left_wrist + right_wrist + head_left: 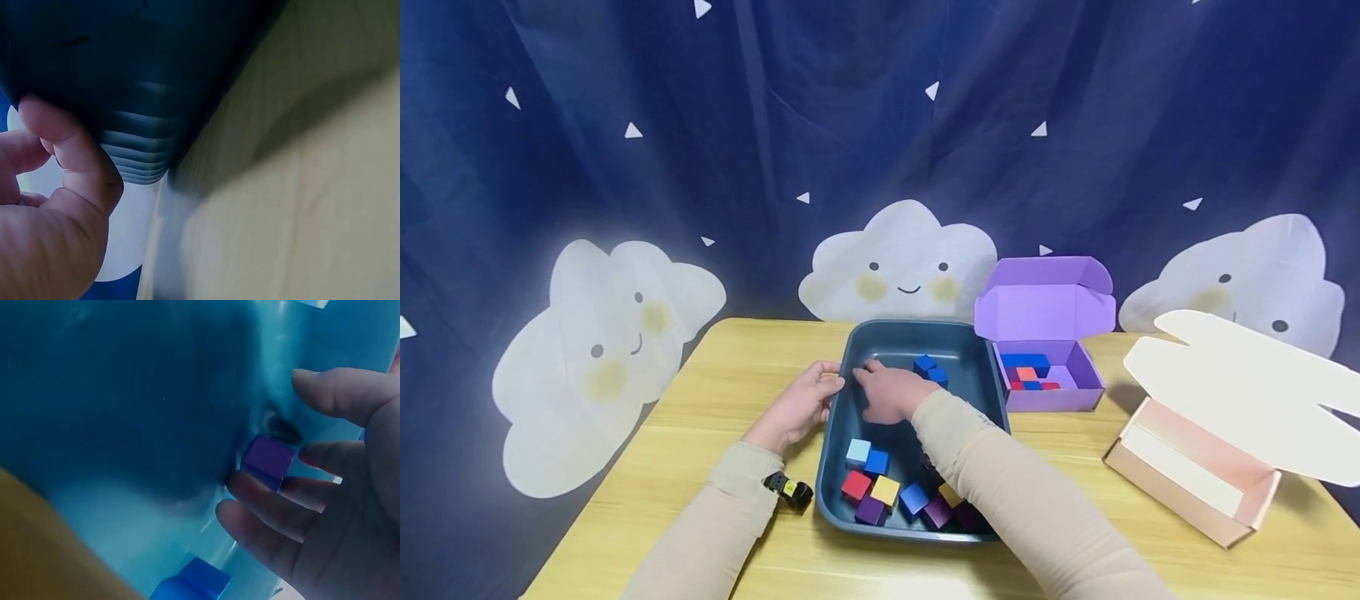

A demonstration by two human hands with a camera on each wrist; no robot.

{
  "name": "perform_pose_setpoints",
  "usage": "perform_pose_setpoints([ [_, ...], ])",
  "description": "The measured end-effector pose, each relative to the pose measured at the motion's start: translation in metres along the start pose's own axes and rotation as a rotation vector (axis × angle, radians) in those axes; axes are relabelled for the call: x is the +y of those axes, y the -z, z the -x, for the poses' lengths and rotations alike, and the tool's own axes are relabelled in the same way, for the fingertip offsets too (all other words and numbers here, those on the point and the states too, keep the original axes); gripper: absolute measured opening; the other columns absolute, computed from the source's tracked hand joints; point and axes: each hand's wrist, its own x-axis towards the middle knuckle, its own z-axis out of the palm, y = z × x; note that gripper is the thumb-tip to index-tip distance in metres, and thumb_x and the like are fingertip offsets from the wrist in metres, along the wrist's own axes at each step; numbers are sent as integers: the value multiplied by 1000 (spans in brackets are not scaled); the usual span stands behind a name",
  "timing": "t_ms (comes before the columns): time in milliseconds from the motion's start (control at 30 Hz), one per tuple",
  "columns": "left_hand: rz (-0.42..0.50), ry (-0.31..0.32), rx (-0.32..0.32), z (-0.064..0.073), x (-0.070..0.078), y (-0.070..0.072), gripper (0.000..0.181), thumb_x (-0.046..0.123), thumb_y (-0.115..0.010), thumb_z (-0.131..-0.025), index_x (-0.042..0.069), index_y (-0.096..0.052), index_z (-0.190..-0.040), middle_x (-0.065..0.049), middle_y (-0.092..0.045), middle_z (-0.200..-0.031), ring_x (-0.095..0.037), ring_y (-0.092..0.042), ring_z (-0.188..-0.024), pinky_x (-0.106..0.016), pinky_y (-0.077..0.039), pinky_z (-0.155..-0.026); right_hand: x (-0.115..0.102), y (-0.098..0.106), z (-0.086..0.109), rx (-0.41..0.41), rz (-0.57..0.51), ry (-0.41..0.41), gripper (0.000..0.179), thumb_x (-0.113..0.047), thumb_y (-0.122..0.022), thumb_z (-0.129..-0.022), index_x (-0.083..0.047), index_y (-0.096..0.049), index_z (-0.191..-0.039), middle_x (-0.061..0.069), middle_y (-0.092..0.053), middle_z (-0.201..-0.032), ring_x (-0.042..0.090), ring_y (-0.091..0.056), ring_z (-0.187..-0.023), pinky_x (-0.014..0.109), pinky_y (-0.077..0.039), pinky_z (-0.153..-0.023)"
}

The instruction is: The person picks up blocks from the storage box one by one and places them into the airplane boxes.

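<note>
In the head view the left hand [802, 404] is at the left rim of a dark blue-grey tray [833, 454]. Its bent thumb [53, 122] touches the tray wall in the left wrist view, with the fingers beside it. Reaching across the inside of the tray, the right hand [891, 393] is near the left wall. A purple block [269, 459] lies among its spread fingers in the right wrist view, with the thumb apart from it. From the head view this block is hidden by the hand.
Several coloured blocks, including a red one [856, 486] and a yellow one [886, 491], sit at the tray's near end. Two blue blocks [931, 372] lie farther back. To the right stand an open purple box [1052, 400] holding blocks and an open pink box [1195, 492].
</note>
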Motion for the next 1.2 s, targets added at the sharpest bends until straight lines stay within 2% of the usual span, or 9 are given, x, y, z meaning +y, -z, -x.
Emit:
perform_pose_setpoints([
  [133, -3, -12, -16, -1, 0, 0, 31, 12, -45, -108, 1, -37, -135, -17, -62, -108, -16, -61, -74, -27, -54, -61, -1, -3, -4, 32, 52, 2, 66, -29, -69, -95, -10, -44, -153, 10, -45, -150, 20, -63, -110, 36, -53, -96],
  [233, -10, -13, -17, 0, 1, -1, 30, 11, -45, -108, 1, -38, -135, -17, -62, -106, -17, -60, -74, -26, -53, -61, -2, -2, -2, 53, 59, 12, 52, -26, -69, -95, -9, -56, -142, 8, -53, -135, 17, -63, -95, 33, -56, -89],
  [333, -16, -9, -24, 0, 1, -1, 29, 12, -46, -108, 2, -39, -135, -17, -63, -106, -18, -61, -75, -26, -53, -62, -2, -2, -1, 61, 61, 25, 37, -22, -69, -96, -11, -65, -131, 7, -56, -125, 16, -61, -88, 32, -57, -86],
  [533, -20, -14, -27, -1, -3, 1, 29, 12, -46, -108, 2, -38, -134, -12, -64, -102, -18, -60, -74, -26, -52, -61, -4, 0, 0, 59, 98, 83, 20, -15, -70, -96, -15, -75, -115, 1, -68, -107, 16, -61, -88, 33, -55, -91],
  [800, -3, -28, -31, -2, -7, -4, 28, 10, -46, -107, 1, -39, -133, -12, -63, -99, -17, -60, -74, -27, -53, -61, 0, 2, 7, 13, 93, 124, 16, -12, -72, -94, -17, -78, -108, -2, -72, -101, 15, -65, -87, 32, -55, -89],
  [933, -2, -23, -38, -2, -9, -5, 27, 11, -46, -107, 1, -38, -132, -11, -65, -98, -17, -60, -72, -27, -53, -61, 14, 14, 18, 14, 68, 168, 21, -9, -71, -93, -16, -76, -112, -2, -72, -105, 14, -64, -91, 32, -55, -89],
  [1000, -7, -15, -37, -1, -9, -4, 28, 10, -46, -108, 1, -38, -133, -13, -65, -101, -17, -61, -73, -27, -54, -61, 25, 27, 25, 32, 60, 186, 20, -6, -69, -91, -14, -75, -109, -1, -71, -101, 16, -63, -88, 33, -55, -86],
  [1200, -23, -21, -13, 0, -3, 0, 30, 10, -45, -108, 0, -37, -135, -24, -60, -113, -18, -60, -76, -26, -53, -62, 84, 73, 49, 150, 36, 188, 5, -3, -69, -89, -7, -70, -90, 1, -63, -79, 20, -57, -72, 37, -52, -71],
])
